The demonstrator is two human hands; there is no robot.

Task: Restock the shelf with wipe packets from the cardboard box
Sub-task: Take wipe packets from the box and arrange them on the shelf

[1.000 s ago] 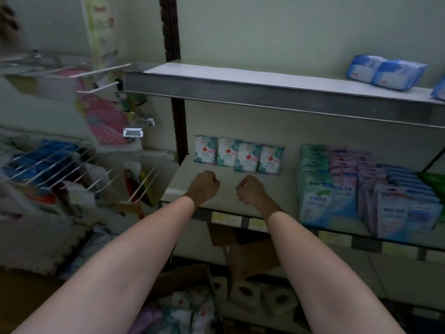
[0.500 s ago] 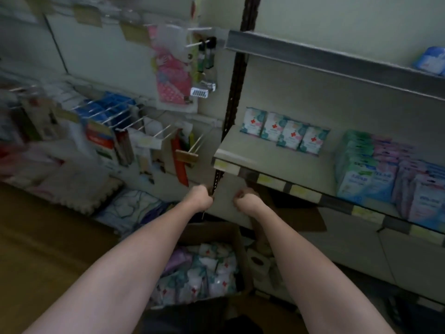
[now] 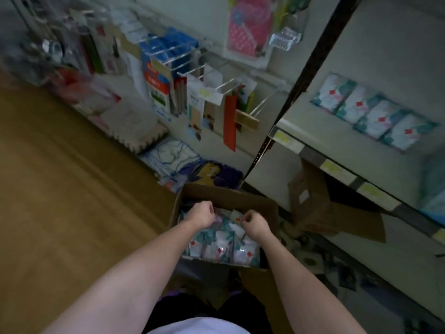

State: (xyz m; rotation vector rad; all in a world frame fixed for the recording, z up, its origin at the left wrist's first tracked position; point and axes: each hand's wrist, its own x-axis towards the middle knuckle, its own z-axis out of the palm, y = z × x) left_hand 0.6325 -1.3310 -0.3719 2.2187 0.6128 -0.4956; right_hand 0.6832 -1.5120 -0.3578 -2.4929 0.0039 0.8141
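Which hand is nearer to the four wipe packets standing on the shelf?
Right. The right hand is over the cardboard box, on the side toward the four wipe packets; the left hand is farther left.

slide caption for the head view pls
Both hands, left and right, curled above wipe packets in cardboard box.

Cardboard box (image 3: 269,208) on floor, filled with wipe packets (image 3: 218,247); left hand (image 3: 201,214) and right hand (image 3: 255,226) hovered over it, fingers curled; four packets (image 3: 372,115) stood on shelf (image 3: 337,131).
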